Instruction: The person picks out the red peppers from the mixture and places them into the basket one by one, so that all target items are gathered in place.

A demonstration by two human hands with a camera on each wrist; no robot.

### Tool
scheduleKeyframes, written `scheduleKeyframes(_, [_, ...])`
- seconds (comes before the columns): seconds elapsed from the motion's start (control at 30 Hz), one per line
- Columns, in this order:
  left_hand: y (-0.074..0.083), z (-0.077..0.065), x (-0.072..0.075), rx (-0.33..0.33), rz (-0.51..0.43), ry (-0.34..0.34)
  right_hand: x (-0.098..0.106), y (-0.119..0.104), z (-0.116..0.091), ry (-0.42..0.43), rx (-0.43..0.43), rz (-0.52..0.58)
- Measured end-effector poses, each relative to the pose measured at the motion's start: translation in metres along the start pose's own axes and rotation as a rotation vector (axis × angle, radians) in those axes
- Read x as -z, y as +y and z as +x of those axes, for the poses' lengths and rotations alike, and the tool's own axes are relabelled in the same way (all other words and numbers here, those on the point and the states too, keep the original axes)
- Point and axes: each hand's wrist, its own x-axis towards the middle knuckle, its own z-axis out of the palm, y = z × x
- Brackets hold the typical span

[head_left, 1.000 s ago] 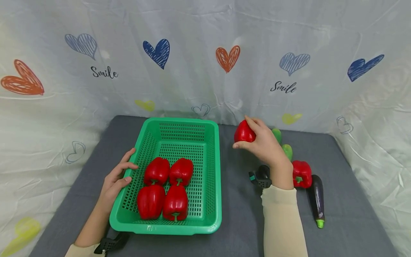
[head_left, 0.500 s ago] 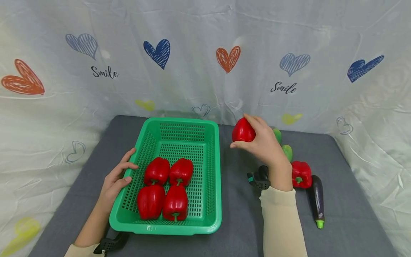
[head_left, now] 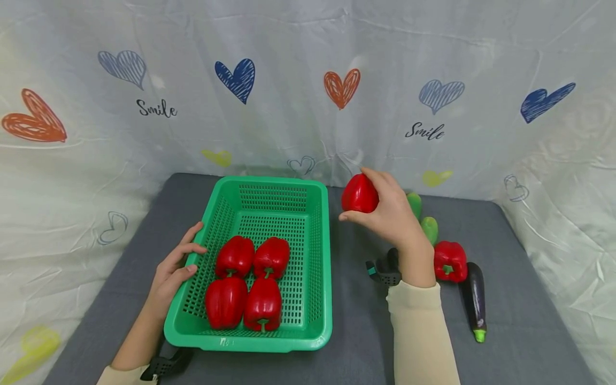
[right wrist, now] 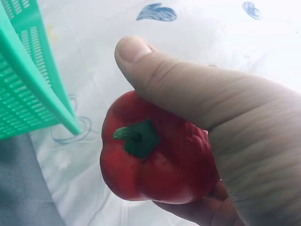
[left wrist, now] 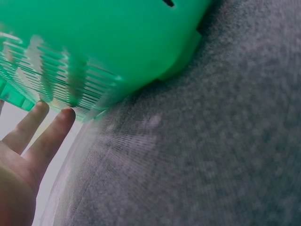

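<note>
Just to the right of the green basket (head_left: 264,345), a held pepper (head_left: 358,195) is pinched between the thumb and fingers of the right hand (head_left: 392,214), apart from the rim. By the left hand (head_left: 170,267), its fingers spread, the basket's left side is touched. The work is judged to be partly done: four red peppers (head_left: 262,302) are already laid inside, toward the near end. On the grey cloth (head_left: 356,326), one more red pepper (head_left: 451,261) is left, with an eggplant (head_left: 474,294) close beside it and green vegetables (head_left: 429,230) partly hidden. On the backdrop (head_left: 289,117), "Smile" can be read twice, in dark script among printed hearts (head_left: 236,80). Whether a pale patch (head_left: 226,340) on the near rim is lettering or glare cannot be told; no brand can be read.
</note>
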Motion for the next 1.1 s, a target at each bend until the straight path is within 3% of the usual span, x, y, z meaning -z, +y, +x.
scheduleKeyframes(0.7, [0.002, 0.0, 0.0, -0.008, 0.003, 0.007, -0.015, -0.018, 0.0, -0.027, 0.171, 0.038])
scheduleKeyframes(1.1, [0.001, 0.0, 0.001, -0.007, -0.005, 0.0, -0.026, -0.029, -0.001, -0.09, 0.169, 0.032])
